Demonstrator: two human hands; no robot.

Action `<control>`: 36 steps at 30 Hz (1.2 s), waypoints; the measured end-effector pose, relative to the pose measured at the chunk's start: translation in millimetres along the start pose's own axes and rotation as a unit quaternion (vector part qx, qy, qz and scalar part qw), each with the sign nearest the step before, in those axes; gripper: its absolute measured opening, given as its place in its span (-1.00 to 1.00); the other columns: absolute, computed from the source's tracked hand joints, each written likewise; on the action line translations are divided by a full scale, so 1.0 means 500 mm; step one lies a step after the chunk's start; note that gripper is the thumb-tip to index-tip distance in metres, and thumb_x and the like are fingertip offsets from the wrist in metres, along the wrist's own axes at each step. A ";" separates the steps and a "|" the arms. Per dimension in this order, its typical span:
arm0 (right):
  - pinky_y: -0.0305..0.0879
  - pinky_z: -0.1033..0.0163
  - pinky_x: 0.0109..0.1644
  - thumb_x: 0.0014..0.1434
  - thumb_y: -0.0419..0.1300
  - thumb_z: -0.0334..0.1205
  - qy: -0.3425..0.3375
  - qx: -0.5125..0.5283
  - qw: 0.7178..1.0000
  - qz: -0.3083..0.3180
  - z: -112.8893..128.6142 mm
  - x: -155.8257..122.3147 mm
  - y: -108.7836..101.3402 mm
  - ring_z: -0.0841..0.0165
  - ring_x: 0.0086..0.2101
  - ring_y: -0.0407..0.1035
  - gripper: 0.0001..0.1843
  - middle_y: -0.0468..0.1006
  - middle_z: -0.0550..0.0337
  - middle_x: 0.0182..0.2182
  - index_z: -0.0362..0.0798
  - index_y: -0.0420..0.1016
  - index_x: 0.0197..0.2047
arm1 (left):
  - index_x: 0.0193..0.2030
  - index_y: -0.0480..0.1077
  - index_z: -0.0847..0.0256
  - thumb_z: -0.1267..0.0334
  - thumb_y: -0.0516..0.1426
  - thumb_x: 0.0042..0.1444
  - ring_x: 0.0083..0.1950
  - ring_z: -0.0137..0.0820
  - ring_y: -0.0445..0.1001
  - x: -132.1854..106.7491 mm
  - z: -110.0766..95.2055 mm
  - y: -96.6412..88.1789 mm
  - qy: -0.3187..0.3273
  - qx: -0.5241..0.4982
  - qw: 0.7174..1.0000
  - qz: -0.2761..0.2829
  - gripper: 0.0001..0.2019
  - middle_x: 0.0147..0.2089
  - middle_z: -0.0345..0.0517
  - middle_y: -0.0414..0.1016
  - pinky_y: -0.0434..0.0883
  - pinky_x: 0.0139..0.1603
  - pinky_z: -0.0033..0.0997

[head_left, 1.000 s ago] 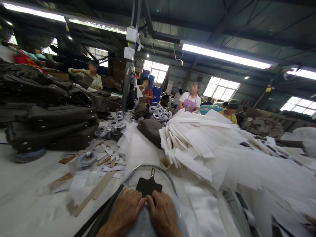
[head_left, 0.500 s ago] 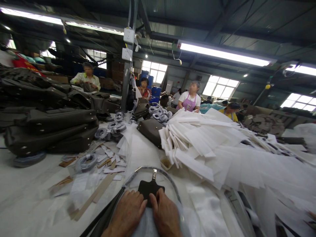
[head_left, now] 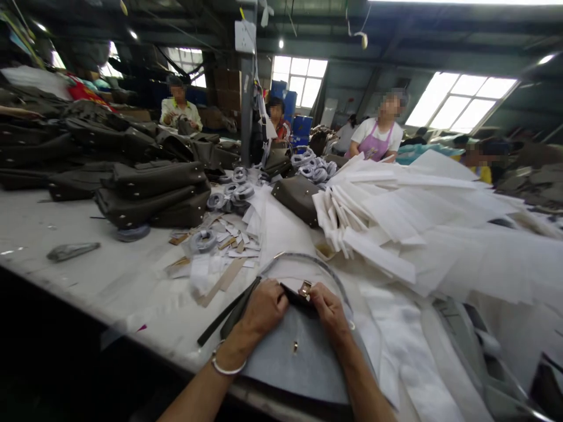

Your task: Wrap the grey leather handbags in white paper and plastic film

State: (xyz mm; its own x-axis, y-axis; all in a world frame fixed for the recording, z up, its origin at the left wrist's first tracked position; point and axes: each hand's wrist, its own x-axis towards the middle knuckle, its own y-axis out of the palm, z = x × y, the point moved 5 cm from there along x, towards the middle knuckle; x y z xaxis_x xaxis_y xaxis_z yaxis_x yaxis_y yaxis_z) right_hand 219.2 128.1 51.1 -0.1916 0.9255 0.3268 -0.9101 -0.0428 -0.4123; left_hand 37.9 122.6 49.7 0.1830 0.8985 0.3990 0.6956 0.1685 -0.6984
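Observation:
A handbag (head_left: pixel 285 366) with a grey film-like front lies on the table before me, a small metal lock post (head_left: pixel 295 347) on its face. Its handle (head_left: pixel 336 274), wrapped in clear plastic, arches away behind my hands. My left hand (head_left: pixel 264 308), with a bangle on the wrist, is closed on the left side of the dark closure tab (head_left: pixel 292 293). Opposite it, my right hand (head_left: pixel 329 310) pinches the tab's right side beside its shiny metal clasp (head_left: pixel 305 288). A dark strap (head_left: pixel 226 313) sticks out at the bag's left.
Dark bags (head_left: pixel 153 190) are piled at the left. White sheets (head_left: pixel 396 217) form a heap at the right. Plastic-wrapped rolled handles (head_left: pixel 231 193) and paper scraps (head_left: pixel 233 237) lie ahead. A post (head_left: pixel 247 117) rises beyond them. Several co-workers are farther back.
The tab, which lay spread toward the handle, is now folded and lifted between my hands, its clasp turned toward me. The bag's lock post has come into sight. My view has tilted down.

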 end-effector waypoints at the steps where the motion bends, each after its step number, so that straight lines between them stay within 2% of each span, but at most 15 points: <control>1: 0.24 0.25 -0.28 0.36 -0.07 0.16 0.006 0.004 1.000 0.013 0.003 -0.002 0.001 0.33 -0.39 0.35 -0.43 0.48 0.18 -0.45 -0.03 0.53 -0.42 | -0.45 0.38 0.22 0.43 0.02 0.13 -0.29 -0.33 0.43 -0.001 0.006 -0.010 -0.013 -0.012 1.000 -0.019 -0.81 -0.40 -0.09 0.45 0.36 -0.19 -0.36; 4: 0.21 0.24 -0.24 0.36 -0.05 0.13 0.023 0.007 0.999 0.043 0.011 -0.006 0.007 0.35 -0.42 0.34 -0.41 0.45 0.21 -0.51 -0.03 0.52 -0.50 | -0.34 0.36 0.21 0.40 -0.05 0.21 -0.26 -0.36 0.43 -0.006 0.009 -0.041 -0.027 -0.059 0.995 -0.076 -0.80 -0.34 -0.11 0.42 0.39 -0.19 -0.40; 6: 0.18 0.23 -0.22 0.30 0.09 0.06 0.026 -0.001 0.998 0.061 0.019 -0.008 0.014 0.36 -0.42 0.33 -0.53 0.45 0.24 -0.53 -0.02 0.51 -0.52 | -0.29 0.37 0.19 0.40 -0.03 0.18 -0.22 -0.37 0.44 -0.010 -0.005 -0.051 0.002 -0.095 0.992 -0.081 -0.84 -0.30 -0.12 0.43 0.41 -0.15 -0.41; 8: 0.15 0.23 -0.20 0.21 0.21 -0.05 0.020 -0.031 0.996 0.083 0.029 -0.009 0.023 0.36 -0.40 0.32 -0.69 0.47 0.26 -0.51 -0.02 0.49 -0.49 | -0.33 0.38 0.18 0.44 0.00 0.10 -0.22 -0.38 0.46 -0.013 -0.026 -0.052 0.050 -0.127 0.989 -0.062 -0.84 -0.32 -0.14 0.45 0.42 -0.14 -0.42; 10: 0.14 0.23 -0.17 0.17 0.26 -0.13 0.007 -0.073 0.992 0.106 0.039 -0.012 0.032 0.36 -0.37 0.32 -0.79 0.49 0.27 -0.48 -0.02 0.47 -0.45 | -0.37 0.41 0.19 0.49 -0.02 0.05 -0.24 -0.39 0.46 -0.019 -0.045 -0.051 0.098 -0.165 0.981 -0.037 -0.78 -0.34 -0.13 0.46 0.42 -0.16 -0.44; 15: 0.14 0.24 -0.20 0.18 0.27 -0.14 -0.012 -0.136 0.982 0.126 0.047 -0.019 0.043 0.38 -0.39 0.31 -0.78 0.47 0.30 -0.49 -0.03 0.44 -0.45 | -0.39 0.51 0.21 0.51 -0.05 0.13 -0.24 -0.40 0.47 -0.034 -0.064 -0.039 0.148 -0.220 0.963 0.041 -0.68 -0.35 -0.08 0.49 0.42 -0.17 -0.44; 19: 0.12 0.24 -0.19 0.11 0.28 -0.28 -0.023 -0.173 0.977 0.124 0.044 -0.020 0.047 0.39 -0.39 0.29 -0.86 0.44 0.32 -0.50 -0.04 0.43 -0.46 | -0.40 0.53 0.21 0.54 -0.03 0.10 -0.23 -0.41 0.46 -0.049 -0.072 -0.009 0.187 -0.169 0.957 0.142 -0.68 -0.35 -0.09 0.51 0.41 -0.11 -0.43; 22: 0.13 0.24 -0.19 0.08 0.27 -0.33 -0.022 -0.179 0.976 0.123 0.044 -0.019 0.047 0.39 -0.39 0.28 -0.88 0.43 0.33 -0.51 -0.04 0.43 -0.46 | -0.45 0.52 0.20 0.57 0.00 0.06 -0.25 -0.43 0.45 -0.053 -0.082 0.000 0.204 -0.146 0.950 0.185 -0.68 -0.35 -0.13 0.50 0.41 -0.14 -0.47; 25: 0.13 0.25 -0.19 0.08 0.28 -0.33 -0.011 -0.170 0.978 0.117 0.045 -0.019 0.045 0.40 -0.40 0.28 -0.86 0.42 0.34 -0.52 -0.05 0.42 -0.47 | -0.38 0.54 0.19 0.61 -0.01 0.04 -0.15 -0.43 0.48 -0.056 -0.100 -0.016 0.214 -0.138 0.937 0.237 -0.65 -0.19 -0.12 0.55 0.42 -0.07 -0.49; 29: 0.13 0.25 -0.18 0.04 0.29 -0.40 -0.002 -0.159 0.980 0.117 0.047 -0.020 0.045 0.41 -0.40 0.29 -0.85 0.43 0.36 -0.52 -0.05 0.42 -0.49 | -0.13 0.53 0.14 0.57 0.04 0.12 -0.04 -0.39 0.50 -0.083 -0.129 -0.059 0.219 -0.080 0.922 0.309 -0.66 -0.08 -0.15 0.56 0.39 0.07 -0.45; 32: 0.14 0.25 -0.16 0.04 0.29 -0.38 0.000 -0.157 0.980 0.120 0.045 -0.020 0.047 0.41 -0.41 0.29 -0.86 0.44 0.35 -0.53 -0.05 0.43 -0.50 | 0.04 0.45 0.14 0.36 0.14 0.24 0.07 -0.29 0.47 -0.126 -0.139 -0.077 0.216 -0.007 0.926 0.311 -0.75 0.04 -0.10 0.53 0.36 0.17 -0.31; 36: 0.17 0.24 -0.18 0.09 0.26 -0.31 0.008 -0.153 0.981 0.121 0.046 -0.012 0.047 0.38 -0.40 0.33 -0.88 0.49 0.30 -0.51 -0.04 0.47 -0.48 | 0.24 0.31 0.12 0.11 0.25 0.19 0.27 -0.11 0.33 -0.183 -0.128 -0.059 0.185 0.081 0.942 0.268 -0.50 0.28 0.00 0.36 0.25 0.31 -0.05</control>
State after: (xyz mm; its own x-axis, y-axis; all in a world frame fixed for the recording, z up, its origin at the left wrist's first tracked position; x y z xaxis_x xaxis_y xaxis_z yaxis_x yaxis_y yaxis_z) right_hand 190.8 112.7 59.0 -0.3804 0.9081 0.1747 -0.6857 -0.1502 -0.7122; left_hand 45.2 9.3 71.6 0.7286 0.6740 0.1216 0.3247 -0.1836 -0.9278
